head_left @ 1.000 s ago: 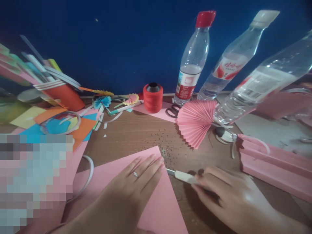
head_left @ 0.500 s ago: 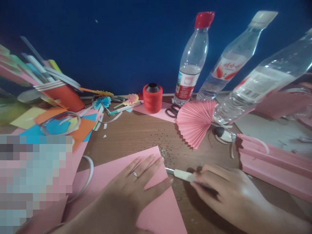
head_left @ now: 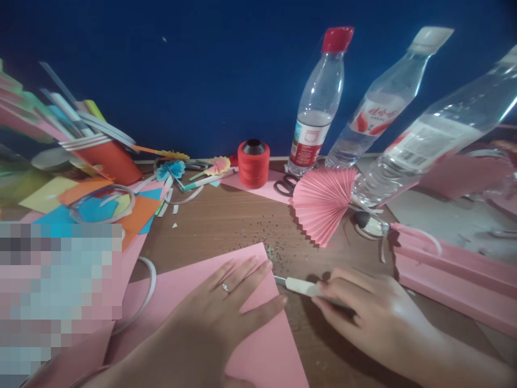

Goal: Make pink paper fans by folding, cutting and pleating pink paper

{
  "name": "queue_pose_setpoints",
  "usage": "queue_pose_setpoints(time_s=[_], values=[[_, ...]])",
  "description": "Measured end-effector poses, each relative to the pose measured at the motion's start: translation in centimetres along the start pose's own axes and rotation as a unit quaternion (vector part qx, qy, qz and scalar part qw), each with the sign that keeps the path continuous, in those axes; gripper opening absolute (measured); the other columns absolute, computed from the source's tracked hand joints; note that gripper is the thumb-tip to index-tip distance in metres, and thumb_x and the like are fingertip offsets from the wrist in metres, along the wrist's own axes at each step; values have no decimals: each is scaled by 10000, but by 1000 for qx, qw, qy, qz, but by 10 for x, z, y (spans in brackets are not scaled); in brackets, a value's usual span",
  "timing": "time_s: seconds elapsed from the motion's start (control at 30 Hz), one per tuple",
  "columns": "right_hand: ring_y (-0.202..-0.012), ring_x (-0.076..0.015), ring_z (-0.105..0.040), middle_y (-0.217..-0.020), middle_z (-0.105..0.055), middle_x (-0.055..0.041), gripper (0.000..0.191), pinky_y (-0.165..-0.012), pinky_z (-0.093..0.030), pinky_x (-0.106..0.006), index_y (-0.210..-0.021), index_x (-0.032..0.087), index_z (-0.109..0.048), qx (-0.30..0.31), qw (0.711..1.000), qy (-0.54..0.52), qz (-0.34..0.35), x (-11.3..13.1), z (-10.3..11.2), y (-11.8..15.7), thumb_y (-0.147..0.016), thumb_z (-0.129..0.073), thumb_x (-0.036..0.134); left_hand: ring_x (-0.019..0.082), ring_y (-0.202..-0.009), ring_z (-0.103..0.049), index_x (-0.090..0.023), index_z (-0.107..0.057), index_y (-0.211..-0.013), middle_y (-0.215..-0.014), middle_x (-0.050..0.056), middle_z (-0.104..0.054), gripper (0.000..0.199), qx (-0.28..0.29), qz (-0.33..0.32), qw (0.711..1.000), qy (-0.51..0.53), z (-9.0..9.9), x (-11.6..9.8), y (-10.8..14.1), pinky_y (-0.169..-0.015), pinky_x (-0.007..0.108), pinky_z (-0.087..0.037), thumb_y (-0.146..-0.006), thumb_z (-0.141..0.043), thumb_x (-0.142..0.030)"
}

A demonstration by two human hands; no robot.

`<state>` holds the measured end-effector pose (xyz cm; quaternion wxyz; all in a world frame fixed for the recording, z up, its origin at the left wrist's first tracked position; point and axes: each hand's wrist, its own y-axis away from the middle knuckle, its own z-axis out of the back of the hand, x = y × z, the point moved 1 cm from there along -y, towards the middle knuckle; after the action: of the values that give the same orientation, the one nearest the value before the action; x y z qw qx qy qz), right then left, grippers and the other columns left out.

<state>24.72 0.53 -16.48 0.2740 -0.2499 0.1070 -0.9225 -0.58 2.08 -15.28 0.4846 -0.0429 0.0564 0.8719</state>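
Note:
My left hand (head_left: 226,302) lies flat with fingers spread on a pink sheet of paper (head_left: 278,345), a ring on one finger. From the right, my right hand (head_left: 363,307) is closed around the pale handle of a utility knife (head_left: 301,286). The knife's blade points left and meets the sheet's right edge near my left fingertips; whether it is in a fold or only against the edge I cannot tell. Small dark crumbs (head_left: 278,250) are scattered on the wooden table just beyond the sheet's corner. A pleated pink paper fan (head_left: 323,202) lies past my right hand.
A red thread spool (head_left: 253,167), black-handled scissors (head_left: 286,186) and a red-capped bottle (head_left: 317,108) stand or lie along the blue wall. More bottles (head_left: 379,118) lean at right. A red cup (head_left: 107,159) of pens and coloured paper (head_left: 137,215) are at left. Folded pink paper (head_left: 456,269) lies right.
My right hand and the knife have shifted slightly left along the sheet's edge. My left hand stays in place on the paper. The view has tilted a little.

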Motion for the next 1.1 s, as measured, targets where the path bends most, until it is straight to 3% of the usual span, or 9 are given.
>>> queue_pose_setpoints(time_s=[0.3,0.63,1.1], values=[[-562,-112,-524,-634,-538,-10,211,-534,-381,-231,-665,158,-585,-12,1000,9,3,2,0,-5,-856,-498,137,353,-1366,-198,-333,-259,-1429,-1515,162,-161,992,20,7,1000,22,-2,-1,2,-1068,522,-245,-595,-706,-630],[-577,-118,-525,-640,-537,-13,213,-546,-389,-231,-671,165,-589,-6,1000,9,-5,1,0,-4,-860,-492,151,337,-1365,-232,-307,-355,-1399,-1518,93,-218,861,-29,10,999,36,1,-2,1,-1090,465,-246,-659,-661,-624],[-562,-111,-516,-631,-530,-6,214,-534,-381,-225,-672,166,-593,-17,1000,11,-2,3,0,-6,-857,-487,146,316,-1379,-200,-331,-383,-1377,-1528,59,-197,813,5,21,998,60,6,-3,-2,-1092,478,-235,-658,-683,-566]])
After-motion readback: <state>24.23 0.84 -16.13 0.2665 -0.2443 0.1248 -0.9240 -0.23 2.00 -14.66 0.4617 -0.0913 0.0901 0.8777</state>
